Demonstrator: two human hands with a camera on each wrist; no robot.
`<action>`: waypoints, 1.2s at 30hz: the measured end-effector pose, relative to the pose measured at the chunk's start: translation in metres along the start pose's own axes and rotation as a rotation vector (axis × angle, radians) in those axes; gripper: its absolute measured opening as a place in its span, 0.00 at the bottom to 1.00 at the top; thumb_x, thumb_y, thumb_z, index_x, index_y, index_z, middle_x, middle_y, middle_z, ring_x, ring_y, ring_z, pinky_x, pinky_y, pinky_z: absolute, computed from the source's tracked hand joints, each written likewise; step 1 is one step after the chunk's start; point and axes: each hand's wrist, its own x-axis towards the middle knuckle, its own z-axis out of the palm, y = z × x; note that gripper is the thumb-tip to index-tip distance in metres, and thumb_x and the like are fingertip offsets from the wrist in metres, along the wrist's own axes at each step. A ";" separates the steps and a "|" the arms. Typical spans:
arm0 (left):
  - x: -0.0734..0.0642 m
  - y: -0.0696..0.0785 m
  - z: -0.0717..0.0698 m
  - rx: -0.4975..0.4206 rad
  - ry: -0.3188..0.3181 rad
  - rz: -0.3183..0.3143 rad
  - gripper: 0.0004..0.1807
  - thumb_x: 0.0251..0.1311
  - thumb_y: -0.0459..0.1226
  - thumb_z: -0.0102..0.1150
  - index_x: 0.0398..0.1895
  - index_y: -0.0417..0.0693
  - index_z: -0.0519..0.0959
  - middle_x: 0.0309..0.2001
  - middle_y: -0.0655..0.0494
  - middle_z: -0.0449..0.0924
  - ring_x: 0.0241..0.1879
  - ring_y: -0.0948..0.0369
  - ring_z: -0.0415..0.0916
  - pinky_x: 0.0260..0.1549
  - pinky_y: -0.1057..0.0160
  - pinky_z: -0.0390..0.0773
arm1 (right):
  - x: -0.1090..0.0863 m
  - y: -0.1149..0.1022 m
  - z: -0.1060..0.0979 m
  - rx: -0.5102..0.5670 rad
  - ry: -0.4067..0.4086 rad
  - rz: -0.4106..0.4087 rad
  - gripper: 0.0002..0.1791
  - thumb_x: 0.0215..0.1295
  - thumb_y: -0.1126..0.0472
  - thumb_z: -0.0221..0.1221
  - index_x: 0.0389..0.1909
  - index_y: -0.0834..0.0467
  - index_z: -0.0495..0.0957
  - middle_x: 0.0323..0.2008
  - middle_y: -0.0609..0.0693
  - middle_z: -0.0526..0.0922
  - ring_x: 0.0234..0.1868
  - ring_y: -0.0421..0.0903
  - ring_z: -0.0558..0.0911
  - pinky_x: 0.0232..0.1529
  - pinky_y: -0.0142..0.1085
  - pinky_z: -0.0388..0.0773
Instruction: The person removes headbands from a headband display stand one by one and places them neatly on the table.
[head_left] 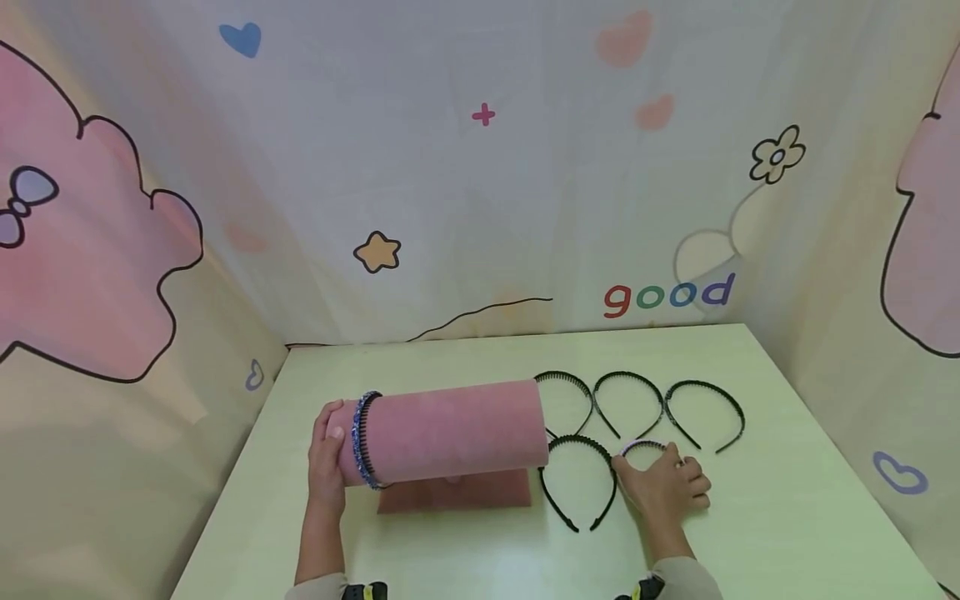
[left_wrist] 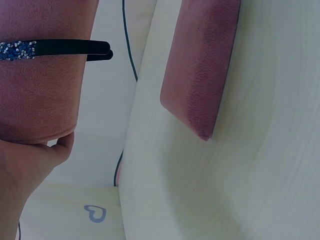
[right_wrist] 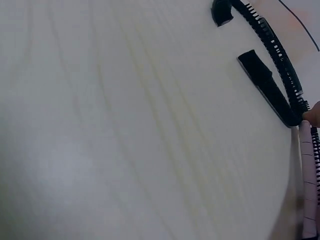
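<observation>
A pink velvet headband stand (head_left: 457, 429) has a thick roll above a flat base (head_left: 453, 492). At the roll's left end my left hand (head_left: 327, 458) grips it, thumb in front. Around the roll near that hand sits a headband with blue glittering beads (head_left: 362, 440); its dark ends show in the left wrist view. To the right of the stand, my right hand (head_left: 666, 487) holds a pale pink headband (head_left: 643, 446) by its sides, mostly hidden under the hand. In the right wrist view, a fingertip (right_wrist: 313, 115) touches this pale headband (right_wrist: 309, 175).
A black headband (head_left: 577, 440) lies between the stand and my right hand. Behind it lie three more dark headbands in a row, the left one (head_left: 573, 379) partly behind the roll, then a middle one (head_left: 628, 375) and a right one (head_left: 708, 385). A printed curtain (head_left: 480, 208) borders the pale table (head_left: 787, 533).
</observation>
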 end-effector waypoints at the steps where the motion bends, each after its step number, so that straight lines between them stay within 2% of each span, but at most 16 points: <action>1: 0.000 0.000 0.000 -0.005 -0.002 -0.001 0.23 0.67 0.45 0.35 0.63 0.51 0.62 0.56 0.57 0.66 0.51 0.55 0.62 0.48 0.54 0.59 | 0.001 0.000 0.000 -0.003 0.002 0.003 0.56 0.44 0.35 0.61 0.65 0.67 0.51 0.56 0.77 0.50 0.55 0.73 0.49 0.47 0.65 0.47; 14: -0.001 -0.004 -0.001 -0.018 -0.012 -0.009 0.23 0.67 0.45 0.35 0.63 0.50 0.61 0.56 0.56 0.66 0.53 0.54 0.62 0.50 0.55 0.58 | 0.012 0.004 0.000 -0.019 -0.004 0.042 0.57 0.48 0.32 0.58 0.66 0.69 0.48 0.55 0.79 0.48 0.55 0.74 0.47 0.48 0.65 0.46; 21: 0.001 -0.003 0.001 -0.019 -0.011 0.012 0.23 0.67 0.44 0.36 0.63 0.49 0.62 0.56 0.57 0.67 0.52 0.54 0.63 0.49 0.55 0.58 | 0.019 0.001 -0.001 -0.018 0.004 0.035 0.57 0.49 0.31 0.57 0.65 0.70 0.48 0.55 0.79 0.48 0.55 0.75 0.47 0.48 0.65 0.45; 27: 0.000 -0.003 0.001 -0.016 -0.018 0.013 0.23 0.67 0.44 0.36 0.63 0.49 0.62 0.56 0.57 0.67 0.53 0.54 0.63 0.50 0.55 0.58 | 0.017 0.000 -0.006 -0.034 -0.020 0.020 0.60 0.47 0.26 0.55 0.65 0.71 0.49 0.55 0.79 0.51 0.55 0.75 0.49 0.49 0.64 0.47; 31: 0.000 -0.003 0.000 -0.005 -0.022 0.003 0.23 0.67 0.44 0.36 0.63 0.50 0.62 0.56 0.57 0.67 0.53 0.55 0.62 0.50 0.55 0.57 | 0.011 -0.002 -0.015 0.020 0.010 -0.030 0.50 0.53 0.36 0.57 0.63 0.69 0.54 0.57 0.77 0.52 0.56 0.73 0.50 0.48 0.65 0.48; 34: 0.001 -0.002 -0.001 0.000 -0.024 0.007 0.23 0.67 0.44 0.36 0.63 0.50 0.62 0.56 0.57 0.67 0.53 0.55 0.62 0.50 0.54 0.58 | 0.006 -0.010 -0.026 0.088 0.027 -0.070 0.39 0.57 0.45 0.57 0.62 0.66 0.58 0.58 0.75 0.53 0.57 0.72 0.51 0.47 0.65 0.50; 36: 0.001 -0.001 -0.001 -0.008 -0.025 0.017 0.23 0.67 0.44 0.36 0.63 0.49 0.62 0.56 0.56 0.67 0.53 0.54 0.62 0.50 0.54 0.58 | 0.003 -0.019 -0.033 0.139 0.023 -0.101 0.36 0.57 0.48 0.56 0.61 0.65 0.61 0.58 0.75 0.56 0.57 0.73 0.52 0.46 0.65 0.51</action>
